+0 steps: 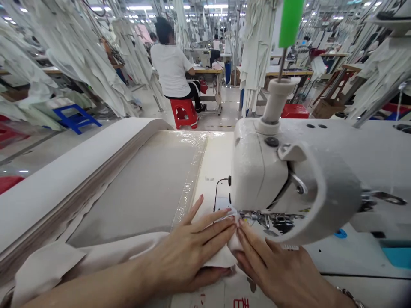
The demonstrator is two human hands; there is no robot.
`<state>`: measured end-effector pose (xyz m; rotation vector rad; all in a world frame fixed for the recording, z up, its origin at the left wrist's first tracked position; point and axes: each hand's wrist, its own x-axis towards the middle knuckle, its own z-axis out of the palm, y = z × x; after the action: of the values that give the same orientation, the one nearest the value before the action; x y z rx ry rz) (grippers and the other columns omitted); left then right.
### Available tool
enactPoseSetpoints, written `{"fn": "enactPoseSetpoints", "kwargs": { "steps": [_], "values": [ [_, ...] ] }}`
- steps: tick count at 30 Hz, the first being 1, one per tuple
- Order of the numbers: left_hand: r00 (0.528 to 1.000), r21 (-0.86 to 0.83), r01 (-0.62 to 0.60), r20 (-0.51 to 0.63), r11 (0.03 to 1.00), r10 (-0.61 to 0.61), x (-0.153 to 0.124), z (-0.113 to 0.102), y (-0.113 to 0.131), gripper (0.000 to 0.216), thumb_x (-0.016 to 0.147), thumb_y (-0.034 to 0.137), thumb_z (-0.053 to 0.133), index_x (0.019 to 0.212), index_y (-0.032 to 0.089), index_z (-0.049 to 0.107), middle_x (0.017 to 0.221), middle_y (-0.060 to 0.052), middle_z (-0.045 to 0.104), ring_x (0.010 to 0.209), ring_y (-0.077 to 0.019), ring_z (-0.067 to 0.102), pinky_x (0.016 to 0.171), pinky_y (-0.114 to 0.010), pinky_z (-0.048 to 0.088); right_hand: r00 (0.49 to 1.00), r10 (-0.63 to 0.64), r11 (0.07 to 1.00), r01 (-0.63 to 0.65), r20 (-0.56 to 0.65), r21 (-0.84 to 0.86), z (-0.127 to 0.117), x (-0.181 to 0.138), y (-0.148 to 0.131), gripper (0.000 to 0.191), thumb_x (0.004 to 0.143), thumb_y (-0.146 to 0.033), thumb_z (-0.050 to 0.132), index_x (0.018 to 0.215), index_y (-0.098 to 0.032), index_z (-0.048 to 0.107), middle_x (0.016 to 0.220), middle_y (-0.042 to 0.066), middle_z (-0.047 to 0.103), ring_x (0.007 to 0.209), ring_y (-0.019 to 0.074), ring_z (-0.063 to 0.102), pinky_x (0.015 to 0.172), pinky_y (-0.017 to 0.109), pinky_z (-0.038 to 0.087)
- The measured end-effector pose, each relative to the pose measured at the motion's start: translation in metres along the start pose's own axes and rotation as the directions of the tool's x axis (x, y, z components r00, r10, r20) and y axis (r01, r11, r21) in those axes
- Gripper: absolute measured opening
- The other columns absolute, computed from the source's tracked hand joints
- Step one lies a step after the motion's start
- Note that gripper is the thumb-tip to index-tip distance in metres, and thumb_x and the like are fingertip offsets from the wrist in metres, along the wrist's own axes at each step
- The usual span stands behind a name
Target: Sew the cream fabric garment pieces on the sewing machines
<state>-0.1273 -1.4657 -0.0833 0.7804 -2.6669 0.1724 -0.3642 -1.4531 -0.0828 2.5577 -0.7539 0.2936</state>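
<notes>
My left hand [189, 248] lies flat with fingers stretched out on a piece of cream fabric [105, 254], pressing it onto the sewing table. My right hand [276, 267] is beside it, fingers extended, fingertips meeting the left hand's on the fabric's folded edge just in front of the presser foot [257, 218]. The white sewing machine [289, 179] stands right behind my fingers; its head hides the needle. A green thread cone [290, 21] sits on its spindle on top.
A thick stack of cream fabric sheets [64, 179] and a plastic-covered pad [150, 179] lie on the table to the left. A person in a white shirt [171, 68] sits on a red stool [184, 113] ahead. Hanging white garments [80, 55] line the aisles.
</notes>
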Motion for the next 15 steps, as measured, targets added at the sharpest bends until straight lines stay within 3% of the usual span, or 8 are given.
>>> {"fn": "enactPoseSetpoints", "kwargs": {
  "steps": [7, 15],
  "values": [
    [0.999, 0.027, 0.026, -0.033, 0.999, -0.025, 0.0059, -0.0003, -0.0003, 0.052, 0.102, 0.047, 0.037, 0.135, 0.008, 0.050, 0.129, -0.011, 0.066, 0.128, -0.0221, 0.055, 0.124, -0.043, 0.012, 0.999, -0.041, 0.999, 0.041, 0.029, -0.016, -0.0058, 0.0000, -0.0012, 0.039, 0.086, -0.013, 0.053, 0.123, -0.006, 0.063, 0.128, 0.020, 0.065, 0.054, 0.0159, 0.065, 0.048, 0.032, 0.049],
    [0.999, 0.057, 0.037, -0.015, 0.998, -0.036, 0.0062, 0.0024, 0.0020, 0.055, 0.102, 0.050, 0.035, 0.135, 0.010, 0.051, 0.129, -0.010, 0.067, 0.127, -0.0213, 0.055, 0.124, -0.043, 0.013, 1.000, 0.010, 0.999, -0.010, -0.001, -0.036, -0.0033, -0.0013, -0.0050, 0.048, 0.074, -0.008, 0.053, 0.121, -0.005, 0.063, 0.125, 0.018, 0.068, 0.059, 0.0219, 0.065, 0.043, 0.034, 0.040]
  ]
}}
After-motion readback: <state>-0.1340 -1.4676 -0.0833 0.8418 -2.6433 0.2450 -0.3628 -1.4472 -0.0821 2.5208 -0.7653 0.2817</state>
